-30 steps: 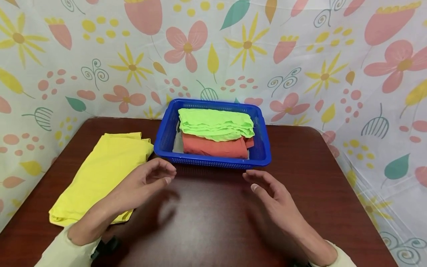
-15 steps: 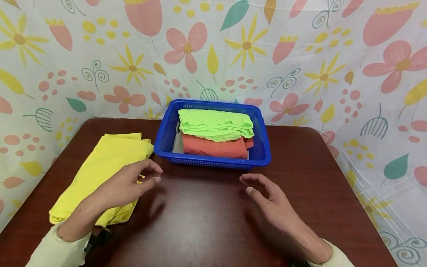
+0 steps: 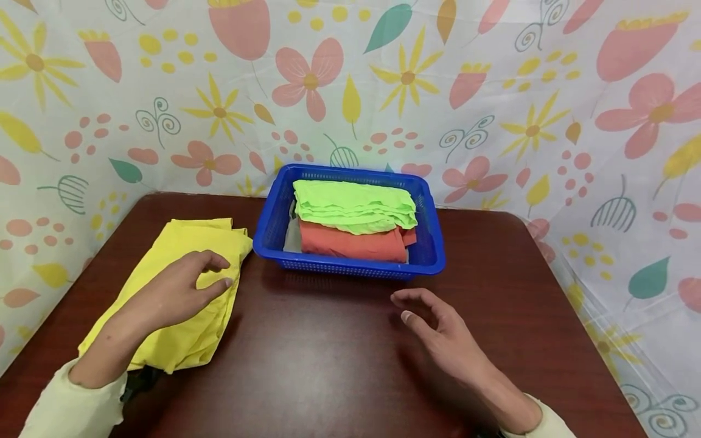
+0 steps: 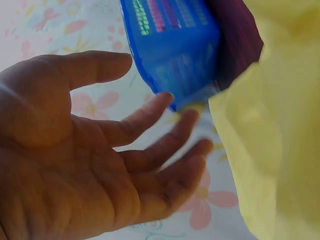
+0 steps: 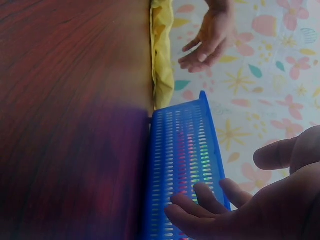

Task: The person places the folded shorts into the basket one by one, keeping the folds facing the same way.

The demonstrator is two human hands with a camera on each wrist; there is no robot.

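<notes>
My left hand point(image 3: 177, 289) hovers over a folded yellow cloth point(image 3: 164, 340) on the left of the table, its fingers loosely bent around nothing. The left wrist view shows that palm point(image 4: 70, 165) apart from the yellow cloth point(image 4: 285, 150). In front of the basket's right half, my right hand point(image 3: 443, 331) hangs above the tabletop, fingers relaxed and holding nothing. A blue plastic basket point(image 3: 350, 269) stands at the back middle. Inside it lie a folded lime-green cloth point(image 3: 353, 201) and a folded red-orange cloth point(image 3: 353, 244), with a bit of grey cloth point(image 3: 292, 237) showing at the left.
The dark brown wooden table point(image 3: 317, 365) carries the basket and the yellow cloth. A white curtain with a flower print point(image 3: 350, 79) hangs behind the table and along its sides. A black strap point(image 3: 141, 380) shows at the left wrist.
My left hand has moved left, from in front of the basket's left corner to above the yellow cloth. The right hand has drifted slightly down and left. Basket and cloths stay put.
</notes>
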